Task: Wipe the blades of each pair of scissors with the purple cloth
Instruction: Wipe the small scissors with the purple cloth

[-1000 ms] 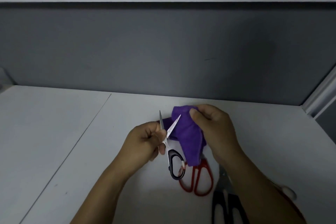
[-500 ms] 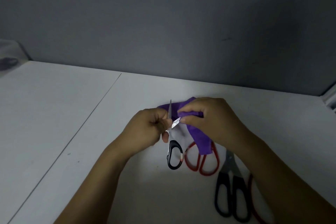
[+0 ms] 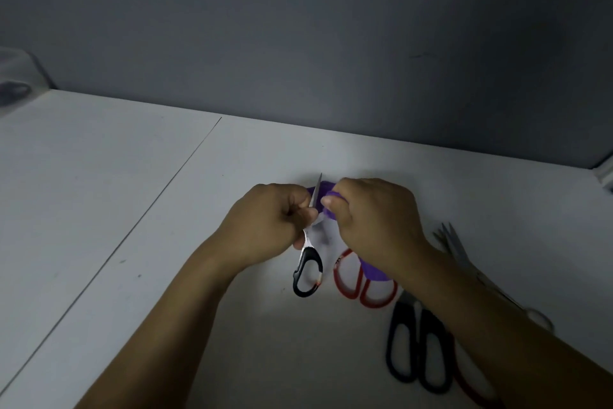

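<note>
The cloth (image 3: 328, 209) is bunched up between the two hands, above the middle of the white table (image 3: 132, 209). The right hand (image 3: 374, 219) has it: thumb and fingers are curled in and pinch the purple fabric round one blade of the held scissors (image 3: 310, 254). A loose end of the cloth hangs out under the right wrist and lies over the handles of the red scissors (image 3: 362, 289).

The held scissors stand spread open. One blade points up and away from the person, just left of the cloth; the other angles right and disappears into the fabric. The left hand (image 3: 268, 219) grips them near the pivot, fingers wrapped tight, and the black handle loop hangs down below that fist toward the person.

The red scissors lie flat on the table just right of that black loop, blades hidden under the right hand. Nearer the person, beside the right forearm, lie the black scissors (image 3: 391, 352), handles toward the near edge. Right of the forearm I can make out steel scissors (image 3: 456, 244), dim and partly covered by the arm.

A thin seam runs across the table to the left, and a grey wall (image 3: 298, 27) rises behind.
</note>
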